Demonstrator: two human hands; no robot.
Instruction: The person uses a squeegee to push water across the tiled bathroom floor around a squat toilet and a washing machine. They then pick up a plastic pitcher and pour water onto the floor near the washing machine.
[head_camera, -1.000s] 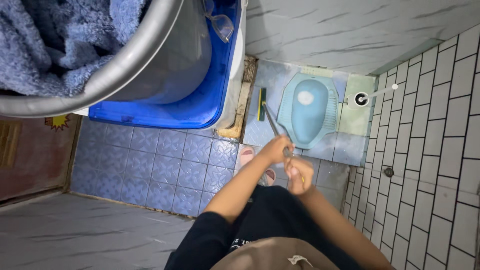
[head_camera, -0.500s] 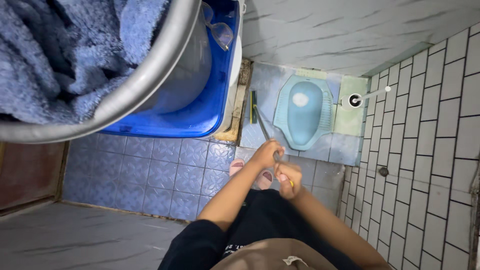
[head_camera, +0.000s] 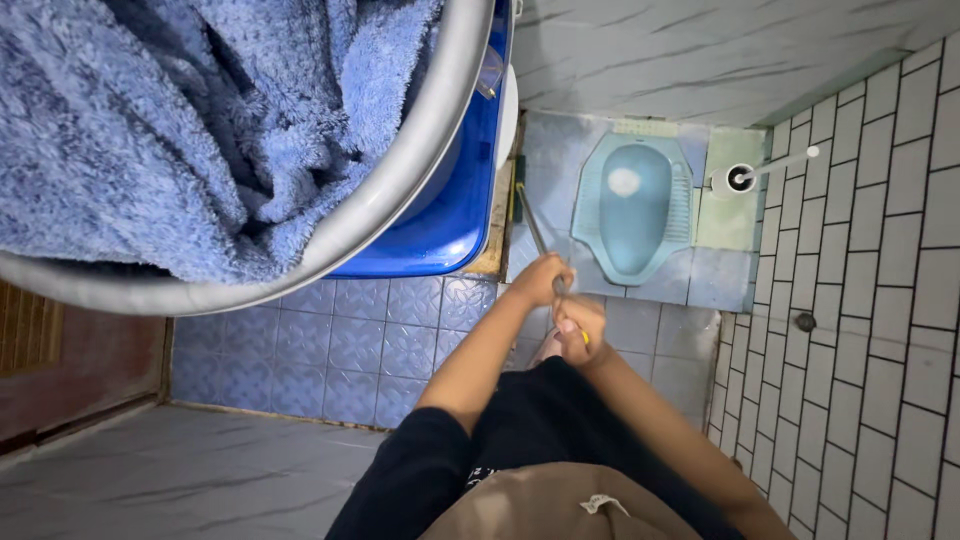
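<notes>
My left hand (head_camera: 541, 279) and my right hand (head_camera: 579, 329) both grip the long metal handle of a floor brush (head_camera: 533, 223). The left hand sits higher up the handle, the right at its yellow end. The brush's green and yellow head (head_camera: 519, 192) rests on the tiled floor beside the blue tub (head_camera: 455, 215), left of the pale blue squat toilet (head_camera: 633, 205).
A grey basin rim (head_camera: 400, 175) with a blue towel (head_camera: 170, 130) fills the upper left, close to the camera. A toilet brush in a white holder (head_camera: 740, 178) stands right of the squat toilet. White tiled wall (head_camera: 880, 300) on the right; one sandalled foot (head_camera: 546, 345) below the hands.
The view has shifted, so the basin and towel cover more of the frame. The brush head has slid closer to the tub's edge, and both hands keep their grip on the handle.
</notes>
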